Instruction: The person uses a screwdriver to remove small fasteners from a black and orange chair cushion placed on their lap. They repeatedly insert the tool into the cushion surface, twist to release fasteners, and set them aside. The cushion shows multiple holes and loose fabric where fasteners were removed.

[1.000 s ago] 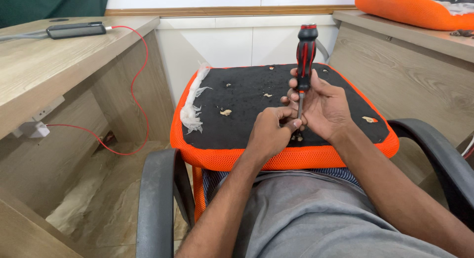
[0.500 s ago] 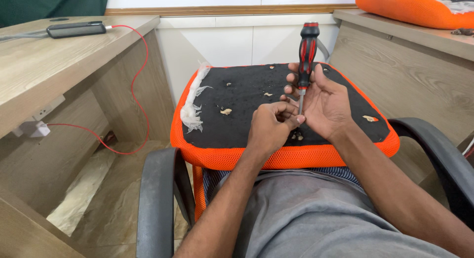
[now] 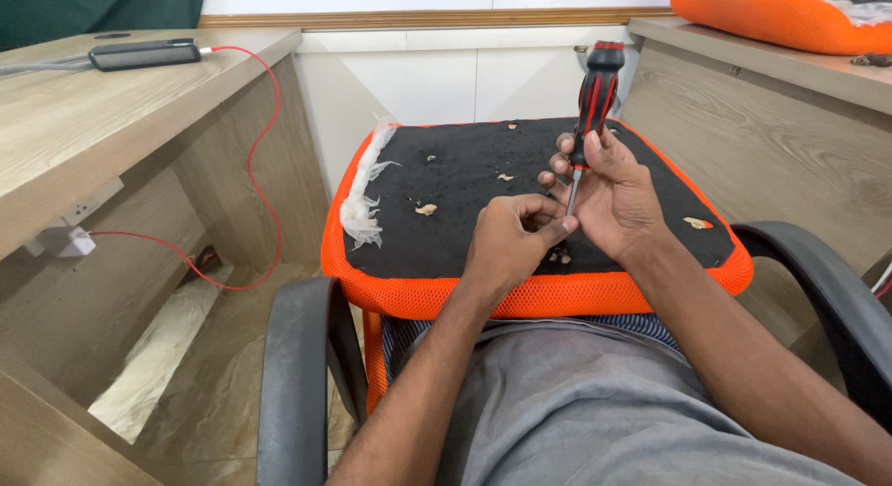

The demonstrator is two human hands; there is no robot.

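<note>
Hands sit lower on our seat cushion (image 3: 446, 207) than a second ago: our right hand (image 3: 609, 193) grips the upright screwdriver (image 3: 590, 110), our left hand (image 3: 509, 244) pinches closed by its tip.

This looks like an office used for repair or upholstery work on chairs. A pale wood-grain surface (image 3: 111, 124) runs along the left, carrying a dark power strip (image 3: 144, 54) with a red cable (image 3: 265, 133) hanging off its edge to a white plug (image 3: 65, 242) below. A second wood-grain surface (image 3: 771, 124) stands at the right, an orange cushion (image 3: 771, 17) at its far corner. White cabinet panels (image 3: 446, 82) line the back wall under a wooden trim. The person sits in an office chair with black armrests (image 3: 293, 384); the floor (image 3: 200, 393) is tiled in beige stone.
</note>
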